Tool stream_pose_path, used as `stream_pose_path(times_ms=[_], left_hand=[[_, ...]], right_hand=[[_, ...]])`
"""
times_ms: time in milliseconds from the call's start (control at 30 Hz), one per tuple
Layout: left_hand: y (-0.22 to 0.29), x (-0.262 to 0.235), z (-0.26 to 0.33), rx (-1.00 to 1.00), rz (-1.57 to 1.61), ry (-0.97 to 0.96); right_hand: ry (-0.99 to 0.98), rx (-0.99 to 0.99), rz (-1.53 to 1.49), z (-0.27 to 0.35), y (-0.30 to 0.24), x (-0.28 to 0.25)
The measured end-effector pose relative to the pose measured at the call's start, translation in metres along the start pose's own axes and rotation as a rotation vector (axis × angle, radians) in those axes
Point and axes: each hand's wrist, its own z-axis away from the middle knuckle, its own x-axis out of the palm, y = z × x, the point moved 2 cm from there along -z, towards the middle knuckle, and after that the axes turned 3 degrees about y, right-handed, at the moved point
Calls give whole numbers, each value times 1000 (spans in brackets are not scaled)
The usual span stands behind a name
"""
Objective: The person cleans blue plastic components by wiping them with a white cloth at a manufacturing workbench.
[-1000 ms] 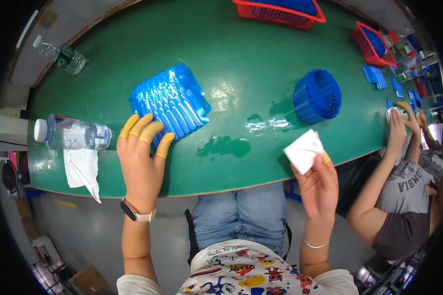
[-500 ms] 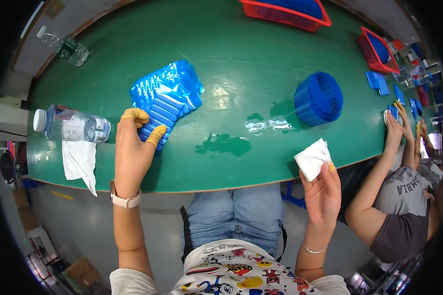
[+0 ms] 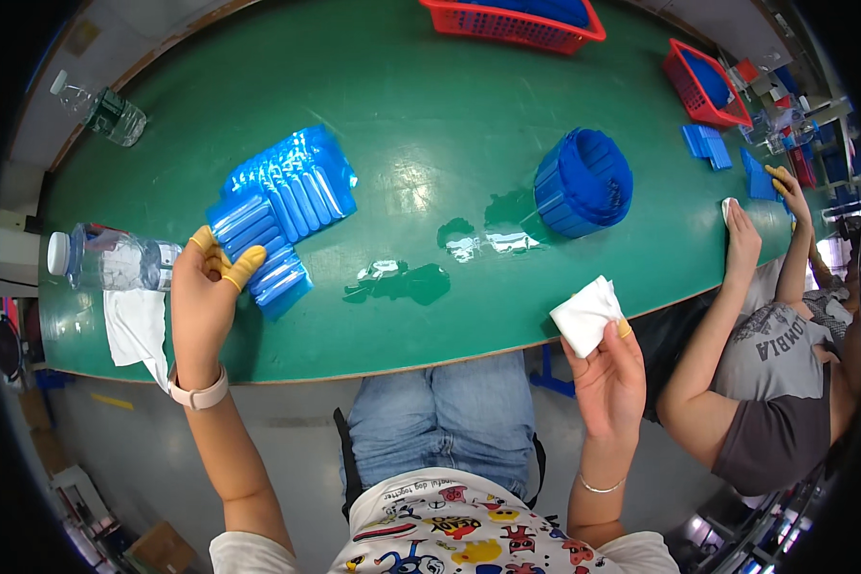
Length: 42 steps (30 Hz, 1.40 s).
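My left hand [image 3: 212, 277], with yellow finger cots on the thumb and fingers, grips the left edge of a shiny blue ribbed plastic pouch [image 3: 256, 247]. This pouch overlaps the near-left side of a stack of similar blue pouches [image 3: 306, 187] on the green table. A folded white cloth [image 3: 585, 316] is pinched in my right hand [image 3: 610, 378], just over the table's near edge. One yellow cot shows on that hand. Beyond it stands a round blue bundle of ribbed pouches [image 3: 584, 182], rolled into a ring.
Water puddles [image 3: 397, 281] lie mid-table. At left are a large clear bottle [image 3: 115, 258] on its side, a white cloth [image 3: 136, 325] and a smaller bottle [image 3: 115, 117]. Red baskets [image 3: 517, 27] of blue items stand at the far side. A co-worker [image 3: 770, 383] handles blue pieces at right.
My left hand has drawn the top pouch leftward and turned it, so it sticks out from the stack. My right hand still holds the cloth. The whole view has shifted slightly.
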Motion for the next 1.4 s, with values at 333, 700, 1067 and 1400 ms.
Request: stream_pose_path(times_ms=[333, 700, 1067, 1400], left_hand=[[34, -11, 27, 130, -589, 114], [54, 10, -1, 41, 494, 372], [50, 10, -20, -53, -164, -43], [100, 67, 45, 175, 620, -445]], right_hand=[[-4, 5, -2, -2, 3, -6], [13, 12, -28, -3, 2, -19], [20, 23, -11, -3, 1, -20], [-17, 0, 4, -2, -8, -18]])
